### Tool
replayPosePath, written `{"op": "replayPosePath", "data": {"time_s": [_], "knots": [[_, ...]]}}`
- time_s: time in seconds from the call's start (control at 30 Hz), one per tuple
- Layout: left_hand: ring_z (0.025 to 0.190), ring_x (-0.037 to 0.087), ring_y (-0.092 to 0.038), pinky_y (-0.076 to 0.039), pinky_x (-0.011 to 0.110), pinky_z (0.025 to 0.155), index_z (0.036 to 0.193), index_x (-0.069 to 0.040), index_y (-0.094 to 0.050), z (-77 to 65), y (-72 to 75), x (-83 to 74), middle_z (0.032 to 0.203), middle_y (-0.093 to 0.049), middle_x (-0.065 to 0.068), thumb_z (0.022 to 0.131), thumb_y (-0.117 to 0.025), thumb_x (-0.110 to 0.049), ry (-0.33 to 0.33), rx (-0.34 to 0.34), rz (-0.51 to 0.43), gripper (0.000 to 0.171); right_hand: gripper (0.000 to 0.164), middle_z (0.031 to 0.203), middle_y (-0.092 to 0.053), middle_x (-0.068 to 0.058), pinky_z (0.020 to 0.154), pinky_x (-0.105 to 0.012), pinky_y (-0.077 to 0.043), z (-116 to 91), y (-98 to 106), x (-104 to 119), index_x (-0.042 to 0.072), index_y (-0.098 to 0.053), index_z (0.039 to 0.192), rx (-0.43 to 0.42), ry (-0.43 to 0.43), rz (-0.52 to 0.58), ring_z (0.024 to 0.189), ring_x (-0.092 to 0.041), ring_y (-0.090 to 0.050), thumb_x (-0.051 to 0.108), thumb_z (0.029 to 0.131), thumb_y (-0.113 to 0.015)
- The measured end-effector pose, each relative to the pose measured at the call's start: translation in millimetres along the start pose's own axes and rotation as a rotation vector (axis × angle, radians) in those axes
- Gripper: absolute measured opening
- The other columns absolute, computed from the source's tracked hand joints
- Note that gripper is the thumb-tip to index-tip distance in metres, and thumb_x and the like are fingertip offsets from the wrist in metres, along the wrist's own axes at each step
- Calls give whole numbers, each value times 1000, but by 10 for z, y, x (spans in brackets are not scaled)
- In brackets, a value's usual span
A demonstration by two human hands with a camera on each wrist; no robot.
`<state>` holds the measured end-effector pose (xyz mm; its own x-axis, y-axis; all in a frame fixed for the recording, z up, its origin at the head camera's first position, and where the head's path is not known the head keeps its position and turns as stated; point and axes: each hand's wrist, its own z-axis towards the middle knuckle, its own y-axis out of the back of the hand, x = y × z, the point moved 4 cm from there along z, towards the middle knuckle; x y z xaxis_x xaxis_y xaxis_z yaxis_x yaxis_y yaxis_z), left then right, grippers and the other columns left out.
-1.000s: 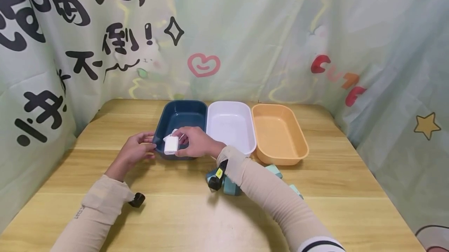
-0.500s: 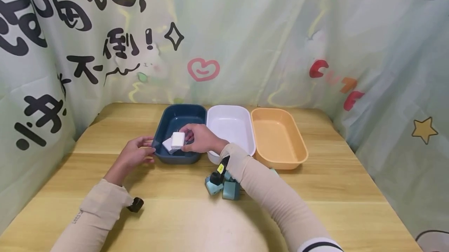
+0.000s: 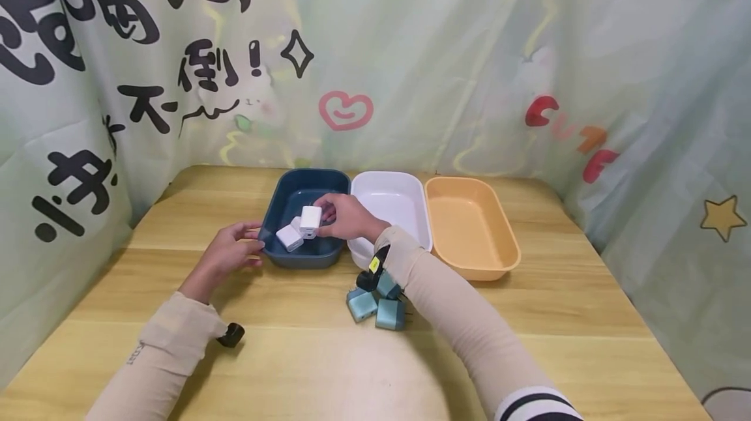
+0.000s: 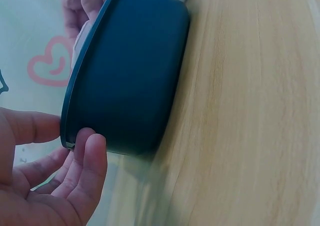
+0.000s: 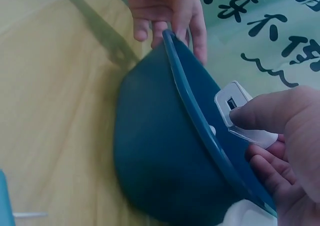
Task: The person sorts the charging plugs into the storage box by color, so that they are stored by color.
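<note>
My right hand (image 3: pixel 350 217) pinches a white USB charger (image 3: pixel 310 219) between thumb and fingers, above the dark blue bin (image 3: pixel 305 261). Its USB port faces the camera in the right wrist view. Inside that bin lie white chargers (image 3: pixel 289 237), partly hidden by the held one. At the bin's near left corner, my left hand (image 3: pixel 227 257) holds the rim lightly, the fingertips (image 4: pixel 94 153) set against it. Several teal chargers (image 3: pixel 390 314) rest on the table below my right wrist, metal prongs showing on some.
A white bin (image 3: pixel 387 180) stands against the blue bin's right side, and an orange bin (image 3: pixel 472 229) beyond it. All sit on a wooden table (image 3: pixel 281 369). A printed curtain (image 3: pixel 411 49) hangs behind and at both sides.
My right hand has moved slightly right and back with the white charger, uncovering white chargers in the bin. More of the teal group shows. The left hand stays at the rim.
</note>
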<state>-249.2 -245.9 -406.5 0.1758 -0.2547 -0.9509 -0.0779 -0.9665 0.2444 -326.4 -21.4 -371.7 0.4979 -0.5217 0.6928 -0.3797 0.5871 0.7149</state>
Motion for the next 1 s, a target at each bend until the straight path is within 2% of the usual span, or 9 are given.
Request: {"op": "replayPosePath", "data": {"time_s": [0.2,0.43,1.0], "knots": [[84,21,-64,-58,31,70,144,6,-34,-2,-1,6,130,-42,29,94,-54,4,-7,2,-1,54,48,102,-66,-10,80,-18,-52,34,41,-81,-1,-60,118,-19,-17,11,88,-16,-63,10,77,-82],[80,18,-64,-59,33,70,144,7,-35,7,-16,4,128,-44,29,94,-55,4,-16,7,-20,54,49,104,-66,-11,81,-20,-52,82,86,-163,-1,-60,118,-36,-44,0,88,-16,-63,11,76,-82],[82,20,-64,-59,33,70,144,6,-35,-7,-9,-4,129,-43,29,94,-55,3,-12,-4,-4,53,48,107,-64,-10,84,-23,-52,130,132,-214,0,-59,118,-69,-111,-6,90,-17,-62,10,77,-82]]}}
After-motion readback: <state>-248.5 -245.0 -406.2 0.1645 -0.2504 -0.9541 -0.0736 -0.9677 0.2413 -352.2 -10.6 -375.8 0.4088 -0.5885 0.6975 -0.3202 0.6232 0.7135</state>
